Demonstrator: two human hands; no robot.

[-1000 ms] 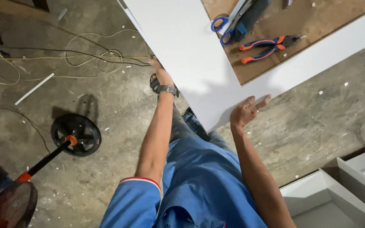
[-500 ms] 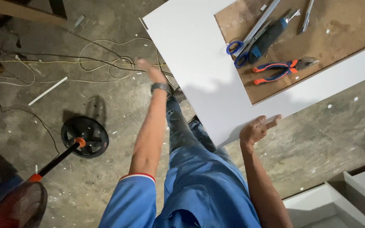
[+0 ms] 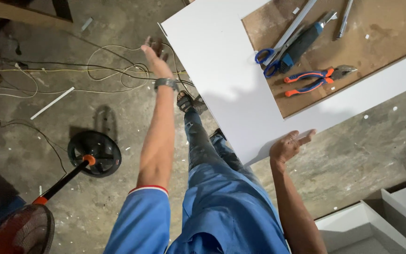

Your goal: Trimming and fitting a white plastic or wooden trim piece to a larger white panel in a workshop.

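**White panel at its near corner, right hand on the edge**

The white panel [image 3: 222, 70] lies flat before me, a large frame-shaped sheet whose near corner points at my legs. My right hand [image 3: 288, 146] rests at that corner's lower edge, thumb and fingers loosely curled against the rim; the grip is light, touching rather than clamped, and I cannot tell whether any finger hooks beneath. My left hand [image 3: 155, 57] is raised clear of the panel, just off its left edge, fingers spread and holding nothing. A wristwatch [image 3: 166, 83] sits on that wrist.

Inside the panel's cut-out, a brown tabletop [image 3: 391, 33] shows. On it lie blue-handled scissors [image 3: 269, 57], a dark blue tool [image 3: 304, 40] beside them, touching or nearly so, and pliers [image 3: 316, 80] with orange and blue handles just below. A metal rod [image 3: 345, 19] lies near the top edge.

My blue trousers [image 3: 226, 197] and one sandalled foot [image 3: 184, 101] stand on the concrete floor [image 3: 118, 122], close by the panel's left edge. To the left, loose cables [image 3: 95, 70] trail across the floor. A standing fan [image 3: 12, 230] leans at the lower left, its round black base [image 3: 95, 153] well apart from the panel. White drawer boxes [image 3: 377, 221] sit at the lower right.
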